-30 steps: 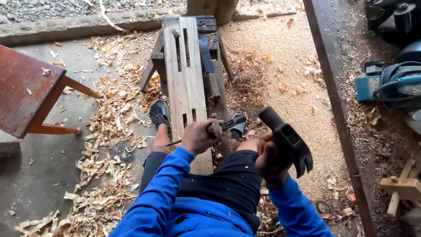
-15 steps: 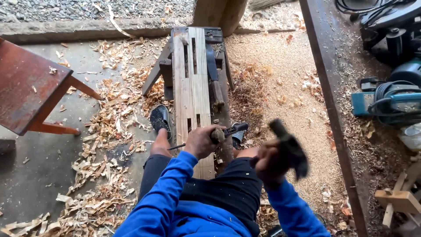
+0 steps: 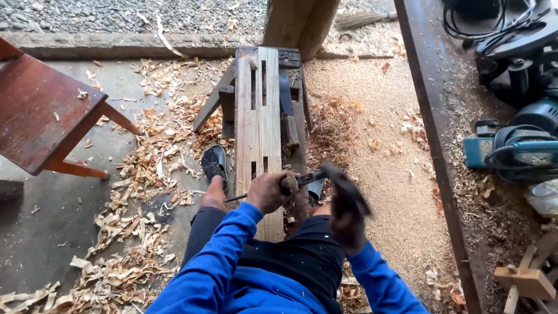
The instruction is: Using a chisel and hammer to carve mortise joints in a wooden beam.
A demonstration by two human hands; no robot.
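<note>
the left hand (image 3: 268, 191) is clamped around the wooden handle of a chisel (image 3: 289, 185), held low over the near end of a pale plank with mortise slots (image 3: 259, 116) that lies along a dark sawhorse (image 3: 290, 93). the chisel's blade is hidden behind the fist. the right hand (image 3: 347, 224) is closed on a mallet (image 3: 344, 185), both smeared by motion blur, so the head's shape is hard to make out. a black sandal (image 3: 214, 164) rests among wood shavings (image 3: 145, 174). a red stool (image 3: 40, 116) is cut off at left.
</note>
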